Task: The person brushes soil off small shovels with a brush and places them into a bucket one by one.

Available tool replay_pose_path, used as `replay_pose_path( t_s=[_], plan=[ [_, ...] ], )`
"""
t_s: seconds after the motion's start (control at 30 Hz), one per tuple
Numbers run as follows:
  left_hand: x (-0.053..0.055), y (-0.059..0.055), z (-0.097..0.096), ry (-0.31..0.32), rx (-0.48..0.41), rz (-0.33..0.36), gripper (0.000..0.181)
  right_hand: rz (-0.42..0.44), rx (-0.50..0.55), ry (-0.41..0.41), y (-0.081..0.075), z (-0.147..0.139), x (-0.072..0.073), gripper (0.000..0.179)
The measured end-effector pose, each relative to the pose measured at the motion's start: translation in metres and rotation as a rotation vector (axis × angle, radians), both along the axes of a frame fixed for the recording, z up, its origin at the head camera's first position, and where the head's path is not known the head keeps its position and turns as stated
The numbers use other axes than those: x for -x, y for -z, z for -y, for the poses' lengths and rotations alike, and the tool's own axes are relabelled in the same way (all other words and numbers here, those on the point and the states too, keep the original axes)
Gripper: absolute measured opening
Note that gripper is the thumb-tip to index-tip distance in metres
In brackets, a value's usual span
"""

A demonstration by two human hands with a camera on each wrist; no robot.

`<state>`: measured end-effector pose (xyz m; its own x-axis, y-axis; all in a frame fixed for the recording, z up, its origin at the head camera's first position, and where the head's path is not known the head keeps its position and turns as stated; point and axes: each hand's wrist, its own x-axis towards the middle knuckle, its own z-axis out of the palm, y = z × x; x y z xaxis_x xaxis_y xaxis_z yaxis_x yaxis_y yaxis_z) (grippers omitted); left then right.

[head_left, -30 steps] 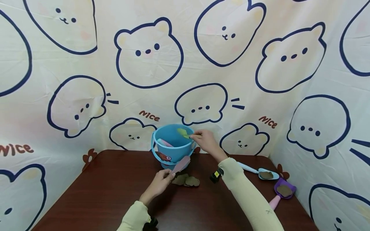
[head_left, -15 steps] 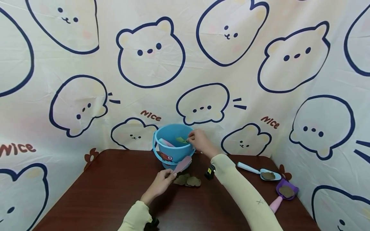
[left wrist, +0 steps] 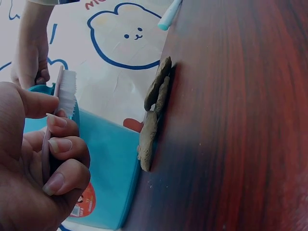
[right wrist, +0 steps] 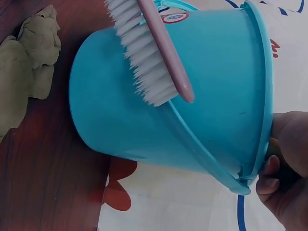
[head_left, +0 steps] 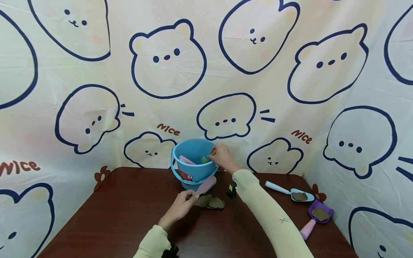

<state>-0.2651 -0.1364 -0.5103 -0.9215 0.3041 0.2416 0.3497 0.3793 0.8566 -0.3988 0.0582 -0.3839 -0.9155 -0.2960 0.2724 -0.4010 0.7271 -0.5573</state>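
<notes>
My left hand [head_left: 179, 207] grips a pink brush [head_left: 205, 185] by its handle. Its white bristles [left wrist: 69, 91] show in the left wrist view, and the brush overlaps the front of a blue bucket [head_left: 201, 170]. At the bucket's right rim, my right hand [head_left: 223, 157] pinches a small yellow-green tool [head_left: 204, 159], whose flat end hangs inside the bucket; most of its handle is hidden by the fingers. A pink stick-like handle [head_left: 186, 160] leans inside the same bucket. Flat grey-brown clay-like lumps [head_left: 215, 203] lie on the table below the brush.
On the right of the brown table [head_left: 129, 215], a light-blue scoop [head_left: 280, 188] and a purple shovel with a pink handle [head_left: 308, 229] each bear a brown lump. A curtain printed with cartoon bears [head_left: 167, 79] stands close behind the bucket.
My right hand has moved slightly left at the rim, and the yellow-green tool has dropped lower into the bucket. My left hand still holds the brush, shifted very slightly.
</notes>
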Motion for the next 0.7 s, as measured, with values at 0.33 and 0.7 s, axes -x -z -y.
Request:
replay_pose_path(
  t_s=[0.33,0.7],
  plan=[
    [-0.0017,-0.0005,-0.0007,-0.004,0.009,-0.002,0.035,0.007,-0.034,0.018,0.0012,0.0003,0.0001,0.012],
    [-0.0026,-0.0016,-0.0018,0.0,0.01,0.0,0.034,-0.004,-0.028,0.01,0.0021,-0.0011,0.0012,0.012]
  ],
)
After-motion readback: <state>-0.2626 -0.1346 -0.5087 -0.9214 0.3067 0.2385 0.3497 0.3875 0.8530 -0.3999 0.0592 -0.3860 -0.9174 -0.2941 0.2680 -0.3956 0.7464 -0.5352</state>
